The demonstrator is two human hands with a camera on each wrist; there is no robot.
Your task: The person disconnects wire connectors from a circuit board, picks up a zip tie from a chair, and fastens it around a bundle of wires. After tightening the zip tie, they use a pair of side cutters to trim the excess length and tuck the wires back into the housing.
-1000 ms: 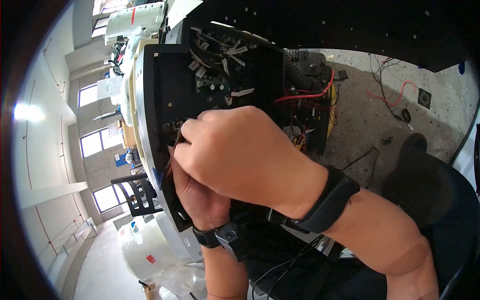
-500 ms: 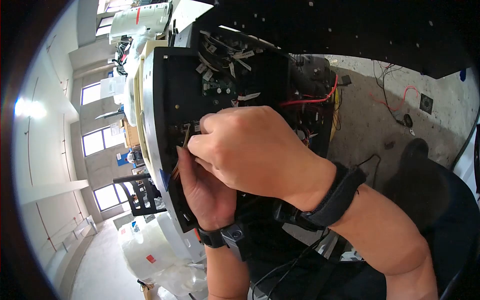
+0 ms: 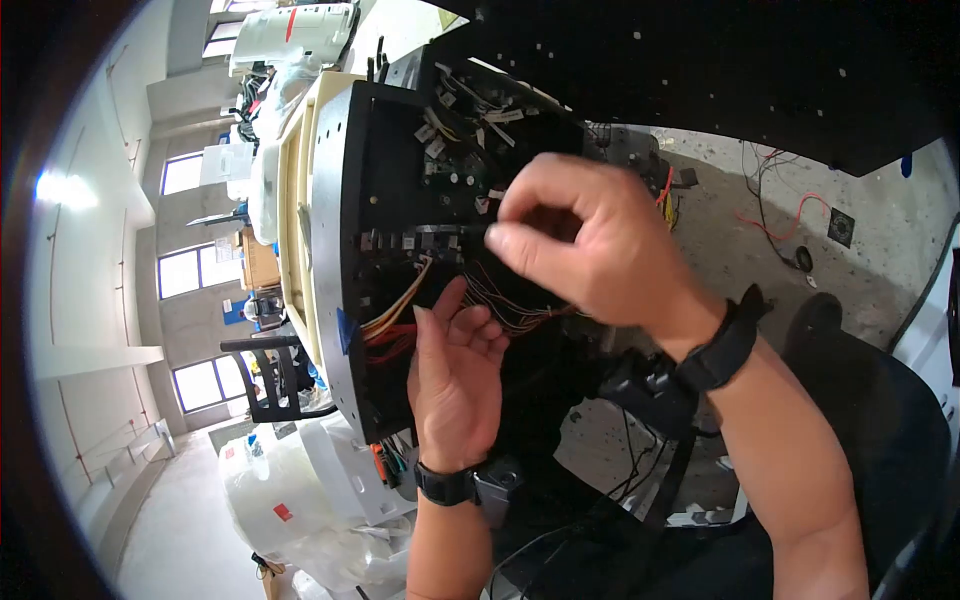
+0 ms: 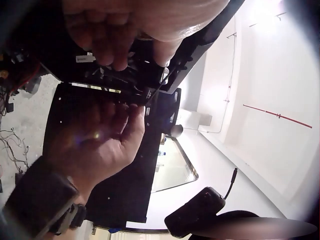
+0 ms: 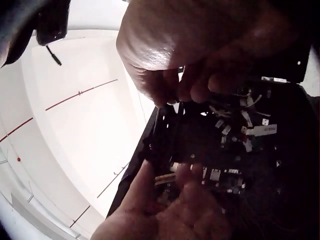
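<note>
My left hand lies palm up inside a black equipment housing, fingers loosely bent. Its thumb is beside a bundle of yellow and white wires that runs to a row of connectors. Red wires lie below that bundle, and a thin multicoloured wire loom passes behind the fingers. Above and to the right, my right hand, slightly blurred, pinches a thin dark strip between thumb and fingers. What kind of strip it is, I cannot tell.
A circuit board with labelled cables sits deeper in the housing. A large black panel hangs across the top right. A red cable and a small fan lie on the floor. Blue tape marks the housing's edge.
Both hands were together over the wires. My right hand has lifted away to the right, and the left hand's fingers have come into view, leaving the connectors and wires uncovered. The head view has shifted slightly.
</note>
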